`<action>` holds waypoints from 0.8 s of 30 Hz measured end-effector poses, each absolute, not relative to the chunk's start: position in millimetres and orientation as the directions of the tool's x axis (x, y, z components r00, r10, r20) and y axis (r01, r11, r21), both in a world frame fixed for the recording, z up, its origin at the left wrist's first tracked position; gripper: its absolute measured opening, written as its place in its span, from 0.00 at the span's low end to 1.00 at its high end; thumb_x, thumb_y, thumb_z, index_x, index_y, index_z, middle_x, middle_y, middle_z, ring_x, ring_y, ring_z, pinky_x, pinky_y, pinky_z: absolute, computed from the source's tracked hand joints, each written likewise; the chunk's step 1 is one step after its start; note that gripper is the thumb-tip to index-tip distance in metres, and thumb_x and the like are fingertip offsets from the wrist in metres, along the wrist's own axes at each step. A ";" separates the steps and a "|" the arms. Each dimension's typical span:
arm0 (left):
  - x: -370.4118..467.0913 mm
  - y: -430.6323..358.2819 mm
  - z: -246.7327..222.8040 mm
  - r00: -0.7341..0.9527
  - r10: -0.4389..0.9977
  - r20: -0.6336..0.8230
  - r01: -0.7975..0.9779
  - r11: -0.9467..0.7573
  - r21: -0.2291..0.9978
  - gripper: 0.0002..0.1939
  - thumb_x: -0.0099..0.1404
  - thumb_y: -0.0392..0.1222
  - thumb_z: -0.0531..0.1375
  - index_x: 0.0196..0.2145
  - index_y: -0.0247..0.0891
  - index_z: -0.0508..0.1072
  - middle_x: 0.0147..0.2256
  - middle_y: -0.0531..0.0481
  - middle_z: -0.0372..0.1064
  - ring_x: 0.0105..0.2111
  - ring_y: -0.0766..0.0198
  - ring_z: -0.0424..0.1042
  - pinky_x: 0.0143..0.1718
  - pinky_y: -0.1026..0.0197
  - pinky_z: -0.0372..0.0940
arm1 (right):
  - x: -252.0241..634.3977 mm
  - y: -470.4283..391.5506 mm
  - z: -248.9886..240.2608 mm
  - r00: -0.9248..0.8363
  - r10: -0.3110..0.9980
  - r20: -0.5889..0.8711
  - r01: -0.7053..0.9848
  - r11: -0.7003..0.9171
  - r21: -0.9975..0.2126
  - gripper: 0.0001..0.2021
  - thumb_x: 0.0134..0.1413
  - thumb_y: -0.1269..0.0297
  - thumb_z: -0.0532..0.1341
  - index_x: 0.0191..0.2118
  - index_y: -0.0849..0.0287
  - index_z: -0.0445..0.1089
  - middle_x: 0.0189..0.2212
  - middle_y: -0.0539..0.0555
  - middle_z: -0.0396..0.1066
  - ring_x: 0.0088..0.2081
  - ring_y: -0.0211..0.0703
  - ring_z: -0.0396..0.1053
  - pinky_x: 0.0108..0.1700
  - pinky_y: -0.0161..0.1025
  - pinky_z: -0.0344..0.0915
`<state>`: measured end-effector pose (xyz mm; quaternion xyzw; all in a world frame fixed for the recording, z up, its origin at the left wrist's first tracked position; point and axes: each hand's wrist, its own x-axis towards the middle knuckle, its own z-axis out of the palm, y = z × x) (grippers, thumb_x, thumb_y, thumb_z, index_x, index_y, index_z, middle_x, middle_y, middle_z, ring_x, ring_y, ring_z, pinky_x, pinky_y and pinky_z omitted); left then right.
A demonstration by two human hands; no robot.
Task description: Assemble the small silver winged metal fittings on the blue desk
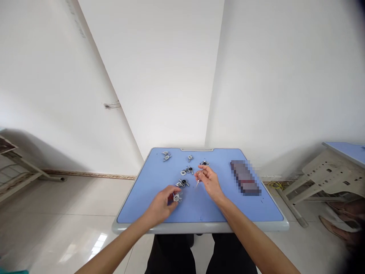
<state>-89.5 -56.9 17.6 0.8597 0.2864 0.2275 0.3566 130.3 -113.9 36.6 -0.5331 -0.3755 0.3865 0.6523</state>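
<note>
My left hand [161,204] is closed on a small silvery metal fitting [177,197], pinched between thumb and fingers near the front of the blue desk [137,209]. My right hand [209,182] has its fingers closed round a thin, pale, pointed piece [197,184] that sticks out downward; its kind is too small to make out. Between the hands lies a metal fitting with a black round centre [183,182]. Just behind it sits a similar black-centred fitting [190,170], beside a plain silvery one [183,172].
Farther back are a single metal fitting [190,158], a pair of silvery fittings [166,156] at the left and another black-centred fitting [204,163]. A blurred-out dark object [245,178] lies at the desk's right. Behind stands a white wall [171,76]; another desk [345,152] stands at right.
</note>
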 end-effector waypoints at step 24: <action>-43.0 -77.2 5.1 0.786 0.594 0.174 0.323 -0.634 0.703 0.10 0.57 0.38 0.66 0.38 0.46 0.79 0.35 0.51 0.75 0.42 0.53 0.68 0.48 0.49 0.58 | 122.8 -190.1 50.7 0.177 0.917 0.356 0.669 0.153 -0.728 0.11 0.66 0.64 0.52 0.45 0.54 0.72 0.39 0.55 0.78 0.40 0.44 0.76 0.44 0.43 0.71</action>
